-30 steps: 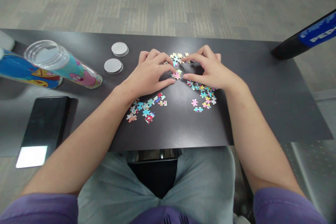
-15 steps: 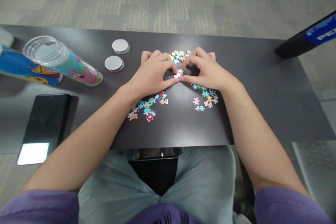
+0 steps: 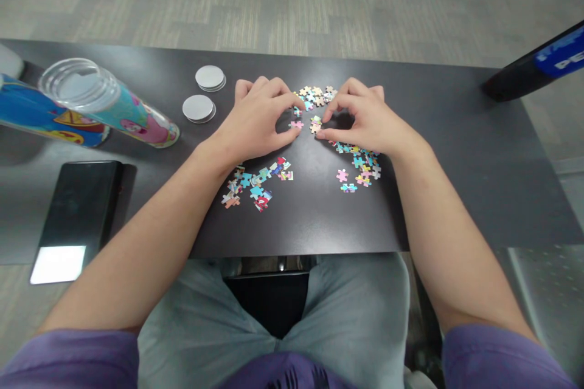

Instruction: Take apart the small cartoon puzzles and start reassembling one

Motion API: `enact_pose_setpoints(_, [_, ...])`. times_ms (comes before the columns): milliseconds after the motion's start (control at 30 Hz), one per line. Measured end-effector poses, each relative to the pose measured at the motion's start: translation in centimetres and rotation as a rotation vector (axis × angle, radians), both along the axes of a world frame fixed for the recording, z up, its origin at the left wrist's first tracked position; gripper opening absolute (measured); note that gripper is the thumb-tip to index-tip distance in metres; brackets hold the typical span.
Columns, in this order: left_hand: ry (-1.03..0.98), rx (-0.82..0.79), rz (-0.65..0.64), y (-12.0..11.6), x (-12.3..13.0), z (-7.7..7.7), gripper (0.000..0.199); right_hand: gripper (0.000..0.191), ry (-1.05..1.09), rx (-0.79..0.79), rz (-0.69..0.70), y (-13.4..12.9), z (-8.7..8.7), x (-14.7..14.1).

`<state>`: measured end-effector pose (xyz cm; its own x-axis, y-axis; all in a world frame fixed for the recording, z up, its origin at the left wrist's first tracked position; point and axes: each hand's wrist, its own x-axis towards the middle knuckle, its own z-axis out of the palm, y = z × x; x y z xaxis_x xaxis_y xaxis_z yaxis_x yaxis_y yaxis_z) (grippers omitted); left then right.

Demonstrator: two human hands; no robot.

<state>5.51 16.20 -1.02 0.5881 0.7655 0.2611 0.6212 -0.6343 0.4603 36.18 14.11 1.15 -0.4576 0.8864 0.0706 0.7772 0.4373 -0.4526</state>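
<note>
Over the middle of the dark table, my left hand (image 3: 269,114) has its thumb and forefinger spread apart. A pink puzzle piece (image 3: 296,124) lies at the thumb tip, with another small piece by the forefinger. Opposite it, my right hand (image 3: 360,114) pinches a pale yellow-green puzzle piece (image 3: 315,124) between thumb and forefinger, near the tabletop. Beyond the fingertips sits a heap of puzzle pieces (image 3: 314,96). More loose pieces (image 3: 258,181) lie below my left wrist, and another group (image 3: 364,164) is partly under my right hand.
Two small stacks of white discs (image 3: 209,77) (image 3: 198,108) lie left of my left hand. Further left stand a clear-topped printed tube (image 3: 132,115) and a blue printed container (image 3: 36,112). A black phone (image 3: 79,213) rests at the near left. A dark bottle (image 3: 529,70) stands far right.
My hands have moved apart from where their fingertips met. The pink piece is now separate, to the left of the piece in my right hand.
</note>
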Motion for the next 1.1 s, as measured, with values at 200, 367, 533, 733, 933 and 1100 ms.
enact_pose_setpoints(200, [0.052,0.024,-0.115,-0.4,0.5,-0.8,0.038,0.027,0.035,-0.02,-0.005,0.3,-0.6,-0.3])
enact_pose_setpoints(367, [0.07,0.017,-0.129,-0.2,0.3,-0.9,0.038,0.021,0.087,-0.004,-0.026,0.5,-1.3,-0.7])
enact_pose_setpoints(533, [0.06,0.008,-0.13,-0.1,0.3,-0.9,0.038,0.015,0.096,-0.013,-0.012,0.6,-1.4,-0.9])
enact_pose_setpoints(733, [0.056,0.022,-0.121,-0.3,0.3,-0.8,0.035,0.016,0.073,0.009,0.01,0.7,-1.3,-0.8])
enact_pose_setpoints(933, [0.092,0.018,-0.092,-0.5,0.3,-0.6,0.038,0.017,0.043,0.035,0.007,0.8,-1.3,-0.6])
enact_pose_setpoints(1100, [0.109,0.008,-0.083,-0.5,0.4,-0.7,0.04,0.022,0.047,0.035,-0.02,0.7,-0.7,-0.4])
